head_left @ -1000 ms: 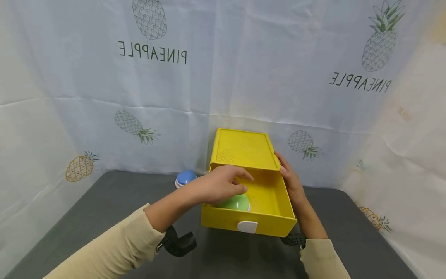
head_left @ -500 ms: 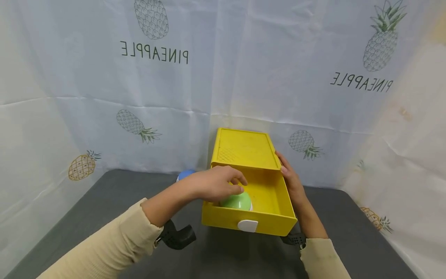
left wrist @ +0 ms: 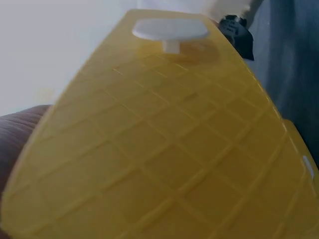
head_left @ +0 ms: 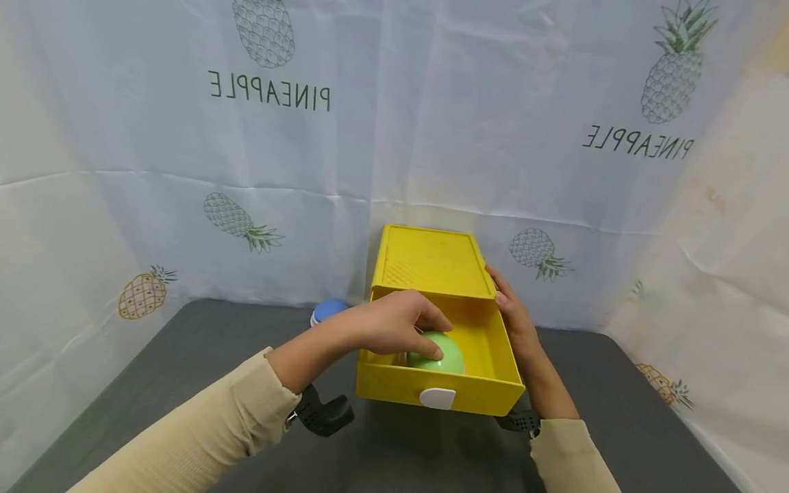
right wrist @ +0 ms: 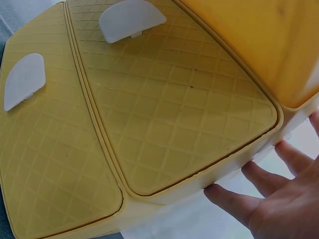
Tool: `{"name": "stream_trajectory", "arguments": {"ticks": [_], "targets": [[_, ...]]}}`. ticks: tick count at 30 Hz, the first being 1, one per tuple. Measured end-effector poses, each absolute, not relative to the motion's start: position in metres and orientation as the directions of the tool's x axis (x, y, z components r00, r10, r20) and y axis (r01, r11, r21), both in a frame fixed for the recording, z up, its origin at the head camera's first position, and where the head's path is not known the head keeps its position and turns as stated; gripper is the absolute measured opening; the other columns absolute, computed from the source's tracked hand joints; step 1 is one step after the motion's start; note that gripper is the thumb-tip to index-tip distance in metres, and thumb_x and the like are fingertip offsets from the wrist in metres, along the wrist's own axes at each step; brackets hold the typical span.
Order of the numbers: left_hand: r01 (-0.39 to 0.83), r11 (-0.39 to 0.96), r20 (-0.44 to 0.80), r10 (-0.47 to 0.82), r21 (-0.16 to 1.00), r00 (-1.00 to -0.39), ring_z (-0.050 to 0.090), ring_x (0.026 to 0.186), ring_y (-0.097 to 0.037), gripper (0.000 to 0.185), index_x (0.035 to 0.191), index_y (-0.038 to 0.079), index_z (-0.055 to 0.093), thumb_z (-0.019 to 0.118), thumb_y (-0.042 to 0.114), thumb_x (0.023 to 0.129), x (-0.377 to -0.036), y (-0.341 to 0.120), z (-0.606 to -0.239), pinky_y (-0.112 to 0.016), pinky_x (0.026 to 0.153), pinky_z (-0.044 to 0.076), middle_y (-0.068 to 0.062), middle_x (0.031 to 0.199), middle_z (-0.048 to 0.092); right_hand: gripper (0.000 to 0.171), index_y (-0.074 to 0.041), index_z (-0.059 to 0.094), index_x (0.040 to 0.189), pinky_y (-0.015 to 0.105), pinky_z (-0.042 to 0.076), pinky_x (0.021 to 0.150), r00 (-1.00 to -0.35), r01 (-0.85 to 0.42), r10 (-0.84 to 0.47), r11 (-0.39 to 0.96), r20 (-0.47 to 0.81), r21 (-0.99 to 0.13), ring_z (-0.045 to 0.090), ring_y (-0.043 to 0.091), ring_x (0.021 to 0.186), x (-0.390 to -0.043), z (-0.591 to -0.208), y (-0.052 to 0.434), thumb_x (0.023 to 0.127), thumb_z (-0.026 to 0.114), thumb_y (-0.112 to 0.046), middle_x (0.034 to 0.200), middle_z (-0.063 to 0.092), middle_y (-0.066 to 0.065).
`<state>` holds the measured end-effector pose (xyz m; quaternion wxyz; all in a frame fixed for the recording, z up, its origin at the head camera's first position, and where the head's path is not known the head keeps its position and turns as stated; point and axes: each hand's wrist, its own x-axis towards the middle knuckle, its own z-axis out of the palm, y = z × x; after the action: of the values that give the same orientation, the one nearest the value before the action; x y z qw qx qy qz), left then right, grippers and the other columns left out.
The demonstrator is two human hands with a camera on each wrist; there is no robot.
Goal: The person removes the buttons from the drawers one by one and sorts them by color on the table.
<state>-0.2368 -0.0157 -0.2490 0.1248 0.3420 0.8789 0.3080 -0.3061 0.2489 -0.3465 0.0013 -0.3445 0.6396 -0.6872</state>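
A: Where is the green-domed piece [head_left: 448, 357]?
B: Inside the pulled-out yellow drawer [head_left: 394, 380], behind its front panel. The left hand [head_left: 394, 322] reaches in over the drawer's side.

A: And the grip?
B: The thumb and a finger pinch the dome from 2 sides. The remaining fingers are hidden, and so is whether the piece touches the drawer floor.

A: What about the right hand [head_left: 516, 322]?
B: Its fingers are spread, their tips touching the side of the yellow cabinet [head_left: 434, 263].

A: How is this step best handled?
B: The dome looks smooth and likely slips, so the pinch should sit low, nearer the rim, with even pressure. The right hand does well to brace the cabinet gently. Any lift should clear the front panel.
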Motion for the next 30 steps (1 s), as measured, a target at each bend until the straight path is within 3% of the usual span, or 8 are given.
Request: {"name": "stream_trajectory", "arguments": {"ticks": [7, 11, 15, 19, 25, 30], "targets": [[0.537, 0.618, -0.139, 0.720, 0.575, -0.680, 0.062, 0.096, -0.013, 0.040, 0.136, 0.011, 0.064, 0.067, 0.024, 0.099, -0.2450, -0.0146, -0.2468, -0.025, 0.086, 0.052, 0.002, 0.113, 0.071, 0.054, -0.020, 0.011, 0.164, 0.026, 0.060, 0.086, -0.771, -0.451, -0.426, -0.160, 0.473, -0.878, 0.064, 0.011, 0.108, -0.3076, -0.3465, 0.2470, 0.111, 0.022, -0.027, 0.153, 0.042, 0.000], [0.535, 0.618, -0.145, 0.722, 0.576, -0.677, 0.060, 0.103, -0.011, 0.040, 0.136, 0.012, 0.063, 0.066, 0.025, 0.099, -0.2455, -0.0140, -0.2451, -0.027, 0.093, 0.050, 0.000, 0.125, 0.069, 0.054, -0.021, 0.011, 0.164, 0.026, 0.059, 0.087, -0.774, -0.450, -0.422, -0.157, 0.472, -0.879, 0.064, 0.011, 0.109, -0.3083, -0.3461, 0.2475, 0.111, 0.023, -0.027, 0.154, 0.041, 0.000], [0.492, 0.617, -0.119, 0.689, 0.614, -0.715, 0.060, 0.113, -0.014, 0.038, 0.131, 0.017, 0.067, 0.073, 0.026, 0.094, -0.2433, -0.0160, -0.2435, -0.031, 0.098, 0.050, -0.002, 0.131, 0.068, 0.055, -0.020, 0.011, 0.164, 0.026, 0.059, 0.088, -0.771, -0.451, -0.427, -0.158, 0.473, -0.878, 0.064, 0.011, 0.110, -0.3086, -0.3456, 0.2476, 0.111, 0.023, -0.027, 0.153, 0.042, 0.000], [0.446, 0.598, -0.088, 0.657, 0.666, -0.749, 0.061, 0.111, -0.015, 0.039, 0.126, 0.021, 0.069, 0.078, 0.031, 0.089, -0.2431, -0.0184, -0.2432, -0.031, 0.093, 0.052, -0.001, 0.124, 0.068, 0.054, -0.020, 0.012, 0.164, 0.025, 0.059, 0.086, -0.772, -0.458, -0.423, -0.146, 0.474, -0.877, 0.064, 0.012, 0.106, -0.3087, -0.3452, 0.2469, 0.111, 0.023, -0.027, 0.150, 0.045, 0.000], [0.427, 0.567, -0.105, 0.678, 0.704, -0.727, 0.060, 0.112, -0.016, 0.041, 0.131, 0.022, 0.067, 0.075, 0.032, 0.092, -0.2432, -0.0183, -0.2463, -0.030, 0.091, 0.052, 0.005, 0.122, 0.068, 0.054, -0.019, 0.012, 0.164, 0.025, 0.060, 0.084, -0.770, -0.456, -0.428, -0.151, 0.474, -0.877, 0.064, 0.011, 0.103, -0.3078, -0.3457, 0.2465, 0.111, 0.022, -0.027, 0.147, 0.047, 0.000], [0.471, 0.512, -0.006, 0.681, 0.719, -0.732, 0.060, 0.110, -0.016, 0.040, 0.126, 0.023, 0.071, 0.080, 0.029, 0.087, -0.2421, -0.0175, -0.2478, -0.028, 0.086, 0.054, 0.008, 0.117, 0.070, 0.054, -0.021, 0.012, 0.164, 0.024, 0.060, 0.083, -0.778, -0.443, -0.423, -0.154, 0.464, -0.883, 0.064, 0.012, 0.101, -0.3053, -0.3453, 0.2473, 0.111, 0.022, -0.028, 0.145, 0.049, -0.001]]}}
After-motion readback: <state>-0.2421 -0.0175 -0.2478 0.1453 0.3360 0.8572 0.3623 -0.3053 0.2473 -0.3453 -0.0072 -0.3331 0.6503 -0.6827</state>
